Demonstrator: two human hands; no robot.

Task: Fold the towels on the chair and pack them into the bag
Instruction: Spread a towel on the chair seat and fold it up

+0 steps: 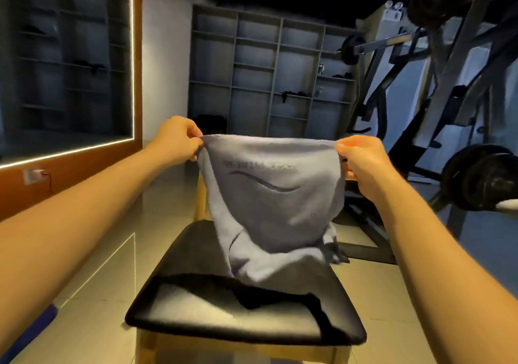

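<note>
- The left hand (179, 139) and right hand (361, 161) each pinch one top corner of the grey towel (277, 195). The fingers (196, 136) of both are curled tight on the cloth.
- The hands are spread wide at about the same height, so the top edge is drawn nearly taut between them. This looks like squaring the towel up before a first fold.
- The towel hangs in the air over the chair (182, 254). Its lower end is bunched and rests on the back part of the seat, so the weight is only partly carried by the hands.
- The cloth is soft and thick-looking, matte, with a dark curved line and faint lettering across its face. It sags into a rounded belly below the edge.
- The seat is a flat black padded cushion with rounded corners, set on pale wooden legs.
- A dark cloth (252, 293) lies flat on the front of the seat. Whether it is another towel or the bag cannot be told.
- No bag is clearly in view, so packing seems some way off.
- Behind stand grey open shelves (269, 77) and a weight machine (448, 83).
</note>
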